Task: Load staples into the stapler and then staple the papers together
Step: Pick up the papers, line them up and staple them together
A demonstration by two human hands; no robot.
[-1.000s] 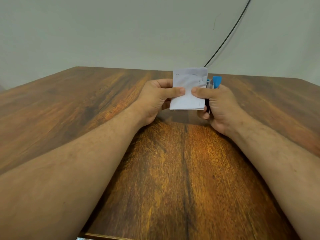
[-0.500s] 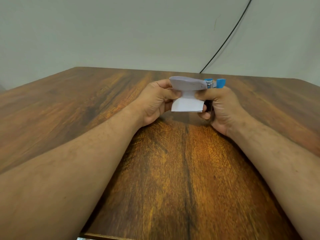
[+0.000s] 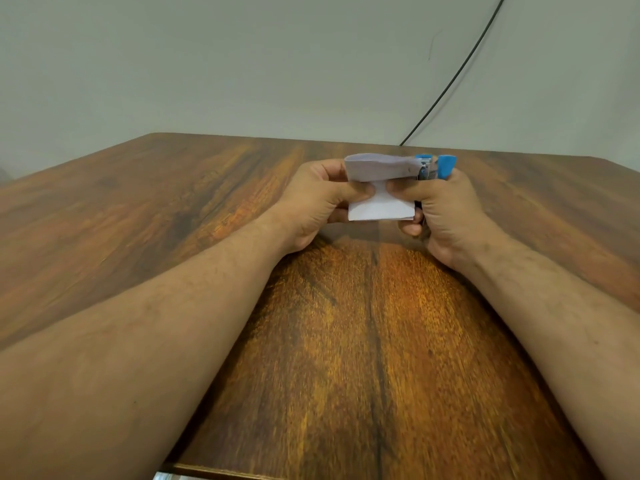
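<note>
Nearest the camera, 2 bare forearms reach forward over the dark, reddish-brown wood-grain table [image 3: 346, 341], converging on a small bundle held above its middle.

The left hand [image 3: 322, 202] is curled, its thumb and fingers pinching the left side of the small folded white papers [image 3: 379, 188]. The right hand [image 3: 446, 209] is closed in a fist around the small blue-and-metal stapler [image 3: 433, 168], with its thumb pressed onto the right side of the papers; only the stapler's blue tips and a bit of metal stand clear above the knuckles. The top of the papers bends over away from the camera, and its right corner sits in or against the stapler's mouth (which of the 2 cannot be made out).

By this arrangement the loading step looks finished: no loose staples or staple box show anywhere, and the stapler appears closed up in the fist. The stapling step seems to be in hand. Whether a staple has already gone through the corner cannot be told at this size; what is left is likely the squeeze, or releasing the papers after it.

Farther off, a thin black cable [image 3: 453, 74] runs up the pale grey-green wall [image 3: 207, 64] behind the table.
</note>
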